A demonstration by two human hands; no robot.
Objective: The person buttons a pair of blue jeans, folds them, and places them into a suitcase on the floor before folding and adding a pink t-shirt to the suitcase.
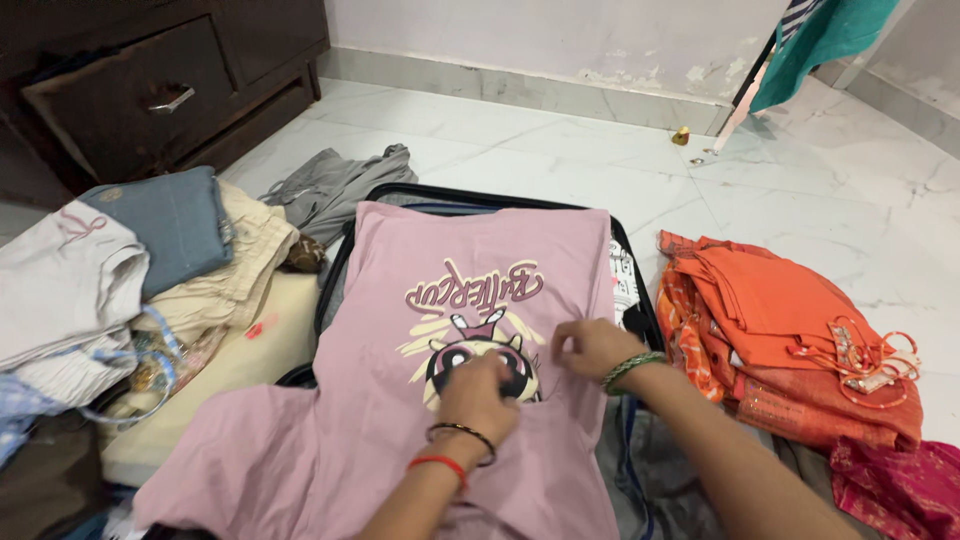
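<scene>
A pink T-shirt (400, 420) with a cartoon print lies spread face up over an open black suitcase (480, 196) on the floor. My left hand (478, 396) rests on the printed picture near the shirt's middle, fingers curled and pressing the cloth. A black bangle and a red one circle that wrist. My right hand (592, 346) pinches the fabric just right of the print, fingers bent down onto it, with a green bangle on its wrist. The suitcase's inside is mostly hidden by the shirt.
A heap of folded clothes, white, blue (170, 226) and cream, lies at left. A grey garment (335, 186) sits behind the case. Orange folded clothes (790, 330) and a magenta cloth (895, 490) lie at right. A dark wooden drawer unit (140, 90) stands at back left.
</scene>
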